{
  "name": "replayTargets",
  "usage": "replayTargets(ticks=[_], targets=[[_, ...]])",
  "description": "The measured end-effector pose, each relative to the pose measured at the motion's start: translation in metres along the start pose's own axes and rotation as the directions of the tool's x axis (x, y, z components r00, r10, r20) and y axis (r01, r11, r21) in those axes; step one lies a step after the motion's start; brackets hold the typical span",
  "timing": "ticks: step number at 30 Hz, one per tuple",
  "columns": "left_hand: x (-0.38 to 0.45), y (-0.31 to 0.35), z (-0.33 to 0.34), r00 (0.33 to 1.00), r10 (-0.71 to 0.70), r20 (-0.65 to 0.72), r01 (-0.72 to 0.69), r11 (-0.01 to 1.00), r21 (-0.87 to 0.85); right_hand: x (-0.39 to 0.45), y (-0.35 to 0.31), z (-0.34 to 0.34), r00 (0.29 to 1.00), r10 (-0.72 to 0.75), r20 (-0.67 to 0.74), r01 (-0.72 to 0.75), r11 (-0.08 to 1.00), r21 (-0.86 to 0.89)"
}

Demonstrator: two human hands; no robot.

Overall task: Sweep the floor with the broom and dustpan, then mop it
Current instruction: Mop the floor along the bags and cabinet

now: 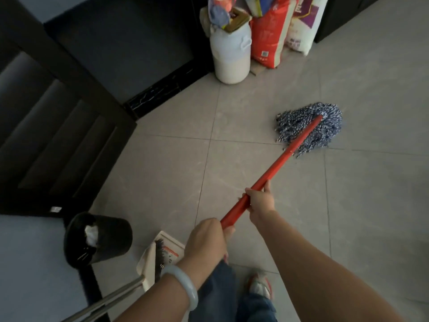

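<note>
Head view: 1 mop, 2 hands, left hand and right hand, fingers around its handle.

Dim room, grey tiled floor, dark panelled door at left

Black waste bin, lower left, tipped toward the camera, white crumpled paper inside. White plastic drum against the far wall, upright, stuffed at the mouth with cloth and a brown-lidded item. Red sack just right of the drum, touching it. White sack with purple print next along, leaning. Dark panelled door at left. Black marbled skirting along the wall base.
</note>
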State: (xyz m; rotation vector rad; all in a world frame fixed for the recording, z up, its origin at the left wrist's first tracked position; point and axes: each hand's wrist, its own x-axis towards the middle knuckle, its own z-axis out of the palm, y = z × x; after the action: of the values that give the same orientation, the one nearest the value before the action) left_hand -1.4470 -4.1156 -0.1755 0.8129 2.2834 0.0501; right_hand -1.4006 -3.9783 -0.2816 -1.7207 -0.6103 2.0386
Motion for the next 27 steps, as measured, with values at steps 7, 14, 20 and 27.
replayTargets(ticks=[7, 14, 20, 27], targets=[[0.114, 0.016, -0.014, 0.878, 0.338, 0.338, -0.209, 0.907, -0.364, 0.072, -0.052, 0.016, 1.000, 0.003, -0.020, -0.002, 1.000, 0.028], [0.227, 0.030, -0.029, 0.734, 0.426, 0.529, -0.123, 0.850, -0.513, 0.172, -0.063, 0.044, 0.991, 0.046, -0.124, -0.051, 0.998, -0.034], [0.265, 0.051, -0.021, 0.716, 0.386, 0.582, -0.078, 0.873, -0.482, 0.210, -0.070, 0.046, 0.984, 0.014, -0.178, -0.028, 0.997, -0.076], [0.292, 0.103, -0.022, 0.765, 0.358, 0.535, -0.060, 0.867, -0.495, 0.254, -0.109, 0.034, 0.969, 0.029, -0.247, -0.076, 0.980, -0.183]])
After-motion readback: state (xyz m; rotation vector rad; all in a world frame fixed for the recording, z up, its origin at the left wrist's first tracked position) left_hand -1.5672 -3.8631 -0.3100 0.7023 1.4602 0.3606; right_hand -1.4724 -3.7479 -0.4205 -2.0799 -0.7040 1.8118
